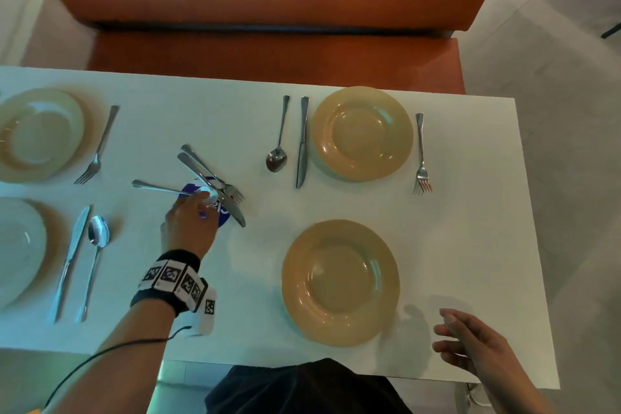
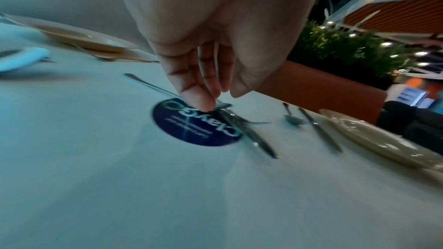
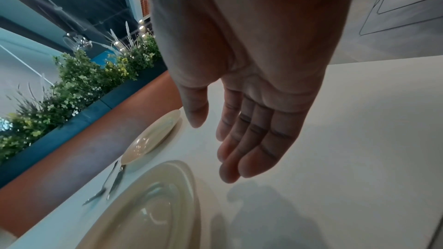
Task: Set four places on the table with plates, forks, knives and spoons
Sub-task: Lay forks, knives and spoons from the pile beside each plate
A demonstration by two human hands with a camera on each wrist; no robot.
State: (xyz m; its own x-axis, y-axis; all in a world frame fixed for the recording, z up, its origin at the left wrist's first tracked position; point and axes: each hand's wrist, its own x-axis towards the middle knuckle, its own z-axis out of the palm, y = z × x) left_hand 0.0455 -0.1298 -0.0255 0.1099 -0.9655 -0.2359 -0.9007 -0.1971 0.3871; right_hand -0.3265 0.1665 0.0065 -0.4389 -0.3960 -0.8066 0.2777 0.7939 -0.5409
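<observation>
On the white table (image 1: 470, 212) a loose knife (image 1: 215, 188), fork (image 1: 232, 190) and spoon (image 1: 154, 186) lie crossed over a round blue sticker (image 2: 191, 130). My left hand (image 1: 205, 198) reaches down onto this pile. Its fingertips (image 2: 203, 105) and thumb pinch the spoon (image 2: 148, 86) at its bowl end, beside the knife (image 2: 249, 137). My right hand (image 1: 443, 329) hovers open, palm down, over bare table right of the near tan plate (image 1: 340, 282). The far tan plate (image 1: 362, 133) has a spoon (image 1: 277, 158), a knife (image 1: 302, 144) and a fork (image 1: 421, 158) beside it.
At the left, a far plate (image 1: 40, 134) has a fork (image 1: 97, 151); a near plate (image 1: 16, 252) has a knife (image 1: 72, 259) and a spoon (image 1: 97, 245). An orange bench (image 1: 268, 10) runs behind the table. A planter (image 2: 335, 86) stands beyond it.
</observation>
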